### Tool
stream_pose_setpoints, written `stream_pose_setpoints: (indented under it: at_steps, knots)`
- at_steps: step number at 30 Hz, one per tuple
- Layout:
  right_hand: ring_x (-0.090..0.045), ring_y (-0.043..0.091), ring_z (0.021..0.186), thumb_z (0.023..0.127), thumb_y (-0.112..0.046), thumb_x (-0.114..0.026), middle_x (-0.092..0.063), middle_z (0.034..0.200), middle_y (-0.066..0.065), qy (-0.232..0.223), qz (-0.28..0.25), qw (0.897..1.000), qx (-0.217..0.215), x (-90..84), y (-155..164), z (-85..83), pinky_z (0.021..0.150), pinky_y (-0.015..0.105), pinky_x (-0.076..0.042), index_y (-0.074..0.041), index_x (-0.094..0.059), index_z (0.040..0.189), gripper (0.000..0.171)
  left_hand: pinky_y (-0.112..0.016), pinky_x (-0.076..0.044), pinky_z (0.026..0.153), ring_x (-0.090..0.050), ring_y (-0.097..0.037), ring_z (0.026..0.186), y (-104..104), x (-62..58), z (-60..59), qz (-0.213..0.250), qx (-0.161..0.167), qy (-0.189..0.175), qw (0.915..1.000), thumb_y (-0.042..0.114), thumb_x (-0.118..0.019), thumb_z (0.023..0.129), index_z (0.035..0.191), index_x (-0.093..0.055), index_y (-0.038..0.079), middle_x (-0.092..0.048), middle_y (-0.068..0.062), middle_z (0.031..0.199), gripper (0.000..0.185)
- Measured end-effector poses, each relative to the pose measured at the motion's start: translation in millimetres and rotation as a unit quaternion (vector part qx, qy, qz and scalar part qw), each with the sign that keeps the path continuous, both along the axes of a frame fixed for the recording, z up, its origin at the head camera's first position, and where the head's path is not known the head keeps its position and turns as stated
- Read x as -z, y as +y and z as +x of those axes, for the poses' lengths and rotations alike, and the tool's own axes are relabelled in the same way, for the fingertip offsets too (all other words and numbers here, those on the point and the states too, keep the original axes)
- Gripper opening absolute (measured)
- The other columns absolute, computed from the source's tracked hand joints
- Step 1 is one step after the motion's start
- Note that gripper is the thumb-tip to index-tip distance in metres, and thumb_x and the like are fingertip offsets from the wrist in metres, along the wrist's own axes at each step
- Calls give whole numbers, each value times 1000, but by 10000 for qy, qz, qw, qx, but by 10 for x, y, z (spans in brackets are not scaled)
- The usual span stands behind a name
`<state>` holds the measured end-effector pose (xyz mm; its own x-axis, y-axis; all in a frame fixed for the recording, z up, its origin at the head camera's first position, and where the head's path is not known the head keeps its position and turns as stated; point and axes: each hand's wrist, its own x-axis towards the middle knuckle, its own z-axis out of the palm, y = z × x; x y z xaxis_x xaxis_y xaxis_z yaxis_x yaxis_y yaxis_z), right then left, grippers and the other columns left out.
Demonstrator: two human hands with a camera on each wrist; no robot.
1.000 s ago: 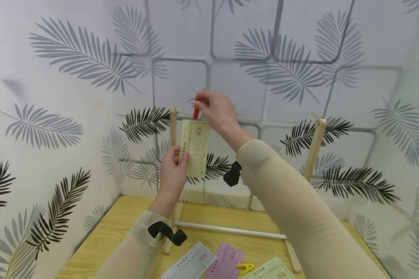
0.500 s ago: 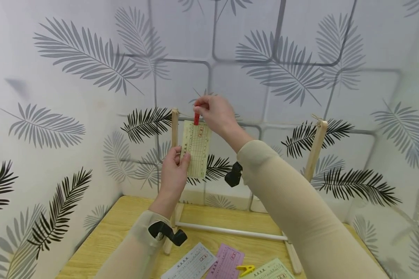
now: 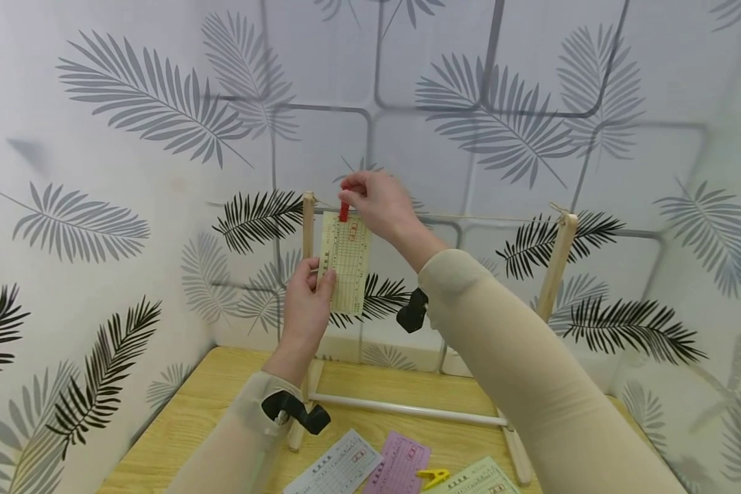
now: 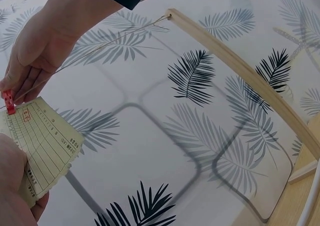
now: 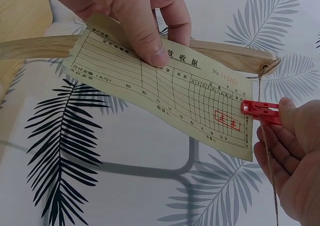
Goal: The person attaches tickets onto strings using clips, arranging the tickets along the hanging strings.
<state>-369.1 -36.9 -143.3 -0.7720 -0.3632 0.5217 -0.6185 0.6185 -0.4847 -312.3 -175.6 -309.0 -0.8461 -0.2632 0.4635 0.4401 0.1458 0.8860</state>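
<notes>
My left hand (image 3: 305, 302) pinches the left edge of a pale yellow receipt slip (image 3: 350, 267), thumb in front. The slip hangs upright near the left wooden post (image 3: 308, 230). At the slip's top edge, my right hand (image 3: 384, 206) pinches a red clothespin (image 3: 344, 211) between thumb and fingers. In the right wrist view the clothespin (image 5: 260, 111) overlaps the slip's printed end (image 5: 200, 103) and crosses the twine (image 5: 270, 168). Whether its jaws are fully closed on both is hard to tell.
The twine (image 3: 488, 218) runs to the right wooden post (image 3: 557, 267). A white bar (image 3: 407, 407) joins the posts low down. On the wooden table (image 3: 222, 384) lie a white slip (image 3: 339, 463), a pink slip (image 3: 400, 463), a yellow clothespin (image 3: 433, 476) and another yellow slip (image 3: 481, 477).
My right hand has lowered the red clothespin from above the slip onto its top edge, then shifted slightly left. The left hand still holds the slip in nearly the same place.
</notes>
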Motion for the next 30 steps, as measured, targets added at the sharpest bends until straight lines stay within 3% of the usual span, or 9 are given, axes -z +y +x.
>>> stream_pose_setpoints:
  at_steps: [11, 20, 30]
  knots:
    - [-70, 20, 120, 113, -29, -67, -77, 131, 4, -54, -51, 10000, -55, -7, 32, 27, 101, 40, -56, -10, -71, 144, 37, -44, -51, 88, -70, -29, 113, 1, 10, -6, 63, -36, -61, 10000, 22, -61, 116, 145, -59, 8, -75, -16, 127, 32]
    - [-70, 22, 122, 112, -28, -69, -75, 134, 6, -91, -117, 9998, -147, 6, 89, 55, 103, 41, -56, -9, -66, 150, 42, -54, -50, 107, -65, -32, 128, 1, 39, 28, 142, 44, -30, 9999, 26, -59, 117, 150, -55, 9, -71, -17, 137, 38]
    - [-67, 22, 132, 111, -30, -71, -72, 144, 6, 211, 297, 9993, 9, 4, 164, 93, 110, 44, -53, -14, -63, 154, 46, -53, -51, 105, -63, -30, 129, -62, 120, 11, 108, 54, 21, 9999, 29, -55, 118, 153, -50, 10, -67, -14, 140, 40]
